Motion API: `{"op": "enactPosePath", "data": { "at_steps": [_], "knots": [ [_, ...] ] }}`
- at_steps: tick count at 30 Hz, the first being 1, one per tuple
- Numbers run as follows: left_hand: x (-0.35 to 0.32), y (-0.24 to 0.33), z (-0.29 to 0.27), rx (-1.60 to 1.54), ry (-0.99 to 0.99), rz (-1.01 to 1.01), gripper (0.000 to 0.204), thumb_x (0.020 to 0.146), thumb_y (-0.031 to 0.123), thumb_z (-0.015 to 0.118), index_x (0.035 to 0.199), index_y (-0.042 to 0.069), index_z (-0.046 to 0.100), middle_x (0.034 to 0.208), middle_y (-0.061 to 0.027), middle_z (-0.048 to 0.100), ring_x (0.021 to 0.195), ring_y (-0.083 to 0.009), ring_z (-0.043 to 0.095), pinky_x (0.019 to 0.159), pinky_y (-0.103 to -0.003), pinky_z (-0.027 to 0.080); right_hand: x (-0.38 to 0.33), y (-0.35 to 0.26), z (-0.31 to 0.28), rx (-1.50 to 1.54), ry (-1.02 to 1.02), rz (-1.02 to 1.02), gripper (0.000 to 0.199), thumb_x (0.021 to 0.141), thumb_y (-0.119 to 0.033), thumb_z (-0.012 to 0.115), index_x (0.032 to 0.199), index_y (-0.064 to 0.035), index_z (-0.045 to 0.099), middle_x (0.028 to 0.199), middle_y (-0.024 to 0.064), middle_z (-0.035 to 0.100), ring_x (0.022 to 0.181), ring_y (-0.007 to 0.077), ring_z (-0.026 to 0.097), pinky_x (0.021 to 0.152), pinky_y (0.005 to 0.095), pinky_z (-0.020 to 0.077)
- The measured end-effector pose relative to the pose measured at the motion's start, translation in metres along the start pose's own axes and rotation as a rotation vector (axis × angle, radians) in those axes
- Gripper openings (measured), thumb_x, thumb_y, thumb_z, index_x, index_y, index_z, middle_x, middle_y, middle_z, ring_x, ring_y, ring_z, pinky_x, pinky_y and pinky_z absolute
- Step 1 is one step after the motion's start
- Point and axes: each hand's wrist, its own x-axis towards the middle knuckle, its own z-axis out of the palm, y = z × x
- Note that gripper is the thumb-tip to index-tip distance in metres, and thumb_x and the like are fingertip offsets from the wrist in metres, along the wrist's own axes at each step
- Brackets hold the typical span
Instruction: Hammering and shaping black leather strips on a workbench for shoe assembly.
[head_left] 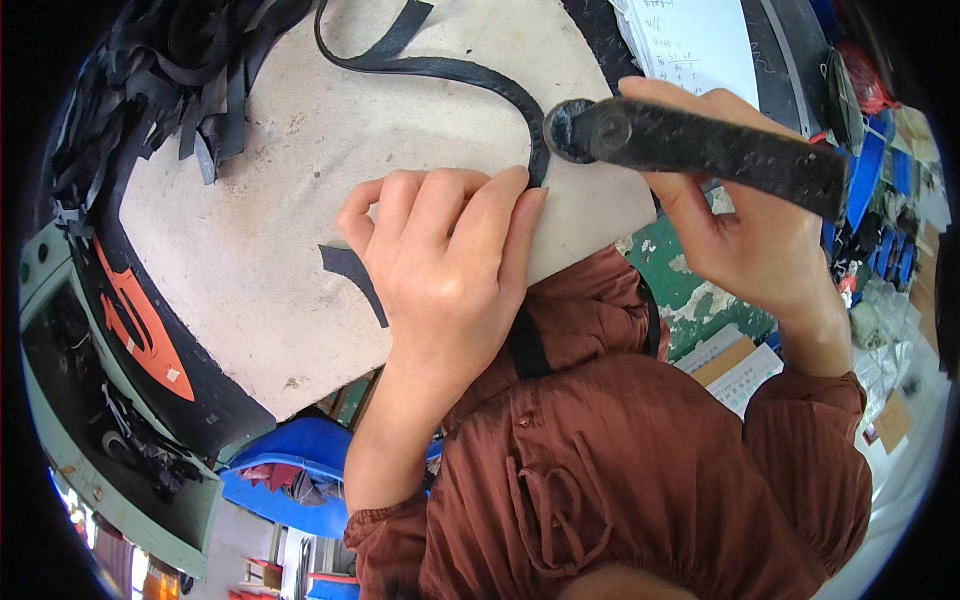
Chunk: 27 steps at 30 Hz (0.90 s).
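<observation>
A long black strip [450, 68], apparently leather or similar, curves across the pale work board and bends down to my left hand [440, 240]. My left hand's fingers are bent and pressed together on the strip's near end, thumb side toward the right. Under its wrist side lies a short curved black piece [355, 280], partly hidden by the hand. My right hand [745, 215] is closed round a dark hammer [720, 150] with a round, worn head. The hammer's head is just right of the strip, above the board; whether it touches anything I cannot tell.
The pale board [260, 220] has a bent near edge. A heap of black strips [190, 60] hangs at far left. Written papers [695, 40] lie at far right. An open drawer [120, 420] and a blue bin [290, 480] stand at near left.
</observation>
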Motion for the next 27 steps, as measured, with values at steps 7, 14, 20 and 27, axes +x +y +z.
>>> {"op": "enactPosePath", "data": {
  "at_steps": [7,14,20,27],
  "knots": [
    [0.004,0.005,0.003,0.058,-0.007,0.035,0.019,0.073,0.013,0.083,0.09,0.011,0.074,0.081,0.0025,0.061,0.08,-0.0183,0.059,0.09,-0.039,0.037,-0.001,-0.003,-0.002,-0.015,-0.108,0.002,0.043,0.081,0.003,0.076,0.124,-0.0018,0.069,0.075,0.0101,0.063,0.059,0.0243,0.059,0.055,0.0348,0.0453],
    [0.005,0.005,-0.006,0.012,-0.075,-0.018,0.02,0.075,0.005,0.083,0.093,0.012,0.077,0.082,0.0009,0.065,0.08,-0.0189,0.06,0.09,-0.037,0.038,-0.002,0.0,-0.008,0.009,-0.155,-0.036,0.049,0.078,0.003,0.076,0.126,-0.0017,0.068,0.072,0.0091,0.06,0.058,0.0244,0.058,0.054,0.0358,0.0445],
    [0.005,0.009,-0.004,-0.002,-0.062,-0.04,0.022,0.075,0.005,0.082,0.095,0.011,0.078,0.081,0.0,0.065,0.08,-0.0193,0.061,0.093,-0.039,0.039,-0.003,-0.002,-0.004,0.01,-0.181,-0.062,0.053,0.074,0.005,0.073,0.127,-0.0011,0.067,0.068,0.0074,0.055,0.055,0.0239,0.054,0.052,0.0361,0.0415],
    [0.007,0.011,-0.007,0.055,-0.079,-0.027,0.019,0.075,0.005,0.082,0.092,0.011,0.077,0.081,0.0002,0.065,0.077,-0.0189,0.062,0.103,-0.045,0.041,0.002,0.0,-0.006,0.011,-0.191,-0.095,0.053,0.074,0.005,0.071,0.127,-0.0003,0.067,0.067,0.0071,0.053,0.054,0.0235,0.052,0.051,0.0364,0.0406]
  ]
}}
